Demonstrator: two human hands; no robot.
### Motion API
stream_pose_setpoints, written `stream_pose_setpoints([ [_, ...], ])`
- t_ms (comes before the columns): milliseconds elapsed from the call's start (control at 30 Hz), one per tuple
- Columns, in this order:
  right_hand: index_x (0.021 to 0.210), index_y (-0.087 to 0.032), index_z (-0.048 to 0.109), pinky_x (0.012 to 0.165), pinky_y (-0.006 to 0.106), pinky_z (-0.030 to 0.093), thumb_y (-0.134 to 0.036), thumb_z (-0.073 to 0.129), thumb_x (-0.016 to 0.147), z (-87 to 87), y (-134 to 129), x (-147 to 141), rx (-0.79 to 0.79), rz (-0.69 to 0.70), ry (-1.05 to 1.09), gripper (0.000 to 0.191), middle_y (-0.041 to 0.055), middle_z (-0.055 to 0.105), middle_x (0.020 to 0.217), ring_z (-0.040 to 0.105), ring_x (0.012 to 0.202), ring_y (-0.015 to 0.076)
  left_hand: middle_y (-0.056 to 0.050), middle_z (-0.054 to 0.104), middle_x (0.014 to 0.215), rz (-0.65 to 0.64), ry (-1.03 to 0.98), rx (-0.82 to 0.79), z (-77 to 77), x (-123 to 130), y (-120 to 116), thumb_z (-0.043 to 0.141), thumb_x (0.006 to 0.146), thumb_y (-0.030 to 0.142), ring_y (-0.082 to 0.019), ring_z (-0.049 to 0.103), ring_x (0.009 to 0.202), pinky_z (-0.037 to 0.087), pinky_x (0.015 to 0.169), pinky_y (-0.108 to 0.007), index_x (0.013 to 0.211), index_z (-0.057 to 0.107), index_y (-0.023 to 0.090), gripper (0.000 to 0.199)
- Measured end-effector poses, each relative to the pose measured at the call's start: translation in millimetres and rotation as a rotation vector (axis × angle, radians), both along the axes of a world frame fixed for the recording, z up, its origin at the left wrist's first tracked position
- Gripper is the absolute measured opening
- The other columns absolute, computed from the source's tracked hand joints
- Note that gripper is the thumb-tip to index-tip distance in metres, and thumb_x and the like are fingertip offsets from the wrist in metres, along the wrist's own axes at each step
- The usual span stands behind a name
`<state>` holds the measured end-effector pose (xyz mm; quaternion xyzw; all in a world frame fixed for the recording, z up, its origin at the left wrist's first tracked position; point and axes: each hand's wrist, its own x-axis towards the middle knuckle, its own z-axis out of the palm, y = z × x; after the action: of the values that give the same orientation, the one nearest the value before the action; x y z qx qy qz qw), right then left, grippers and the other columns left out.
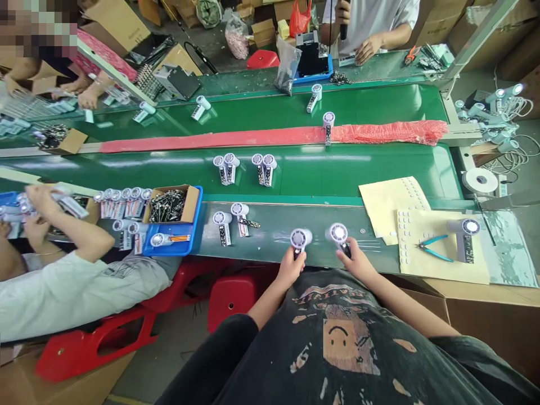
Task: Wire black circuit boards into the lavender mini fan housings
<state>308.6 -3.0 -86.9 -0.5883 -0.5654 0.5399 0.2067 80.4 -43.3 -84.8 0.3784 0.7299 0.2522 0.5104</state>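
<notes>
View: from my head, looking forward and down at the counter point(320, 222) and the green conveyor belt point(295, 174) beyond it
Left hand: my left hand point(291, 267) is closed narrowly around the dark handle of a white handheld fan point(298, 239), its round grille facing up
Right hand: my right hand point(356, 261) is closed around the dark handle of a second handheld fan point(338, 233), near the first but not touching it
Held fans: both are in my grip over the near side of the counter
Left of my hands: a third fan point(222, 228) and a fourth fan point(239, 219) lie on the counter
Right of my hands: a yellow sheet point(442, 264) dotted with white round stickers carries blue-handled pliers point(434, 247) and a fifth fan point(463, 239)
Belt: fans stand in pairs point(223, 169), and a red strip point(261, 136) runs lengthwise
Far left: a co-worker's hands point(40, 202) handle a white piece near a blue tray point(172, 247)
Across: a person in a white shirt point(371, 17) rests a hand point(367, 48) on the far counter
Below: a red stool point(232, 298) sits at my left
</notes>
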Motion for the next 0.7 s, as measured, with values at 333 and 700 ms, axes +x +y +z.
stream_pose_setpoints([
  [333,0.126,-0.018,0.052,0.092,0.044,0.047,-0.029,0.045,0.093,-43.8,-37,30,-0.006,0.205,-0.411,0.036,0.0198,0.065,0.123,0.065,0.109,0.0331,-0.019,0.070,0.116,-0.283,0.450,-0.157,-33.4,-36,-37,0.048,0.094,0.030,-0.033,0.065,0.113,0.047,0.089,-0.037,0.119,0.055,0.017,0.030],
  [700,0.126,-0.021,0.058,0.088,0.037,0.052,-0.028,0.044,0.092,-62.2,-61,46,0.032,0.236,-0.542,0.038,0.0148,0.069,0.117,0.068,0.107,0.0288,-0.020,0.067,0.125,-0.395,0.544,-0.277,-35.6,-45,-47,0.042,0.097,0.025,-0.026,0.066,0.115,0.048,0.090,-0.030,0.130,0.054,0.010,0.038],
])
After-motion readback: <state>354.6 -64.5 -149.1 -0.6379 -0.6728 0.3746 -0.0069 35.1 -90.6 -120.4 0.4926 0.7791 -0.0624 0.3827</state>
